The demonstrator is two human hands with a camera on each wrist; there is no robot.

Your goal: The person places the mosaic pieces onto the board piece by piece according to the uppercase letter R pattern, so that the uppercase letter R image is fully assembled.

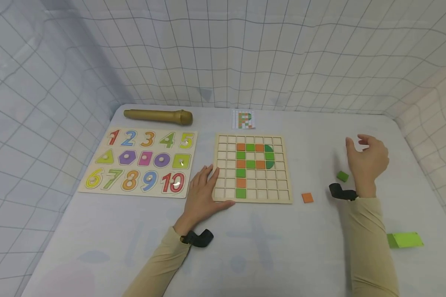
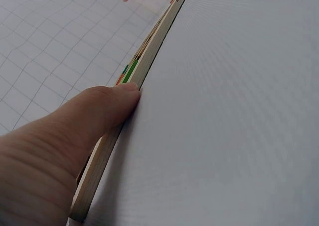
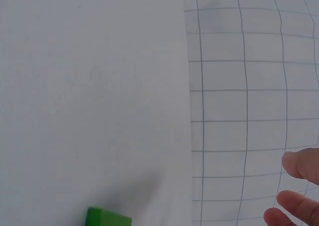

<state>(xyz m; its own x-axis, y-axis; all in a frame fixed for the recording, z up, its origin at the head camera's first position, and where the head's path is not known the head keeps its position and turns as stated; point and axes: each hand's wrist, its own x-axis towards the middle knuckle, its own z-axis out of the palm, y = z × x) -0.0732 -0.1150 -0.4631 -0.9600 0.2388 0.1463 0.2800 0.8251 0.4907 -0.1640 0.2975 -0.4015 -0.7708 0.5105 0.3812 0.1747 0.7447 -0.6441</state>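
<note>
My left hand [image 1: 200, 194] rests at the lower left corner of a wooden grid board [image 1: 252, 199], its fingers along the left side. Its thumb [image 2: 112, 104] touches the front edge in the left wrist view. Orange and green tiles on the board form a P shape, with two dark green curved pieces [image 1: 269, 164] at its right. Raised above the table's right side, my right hand [image 1: 368, 159] has loosely bent fingers and no visible object in them. A small green block [image 1: 342, 176] lies below and left of it, also seen in the right wrist view as a green block [image 3: 108, 217].
An orange square tile [image 1: 307, 198] lies right of the board. Behind the board is a pattern card [image 1: 243, 119]. A number-and-shape peg puzzle [image 1: 139, 165] and a gold microphone [image 1: 157, 116] are at left. Beside my right sleeve sits a lime-green folded piece [image 1: 405, 240].
</note>
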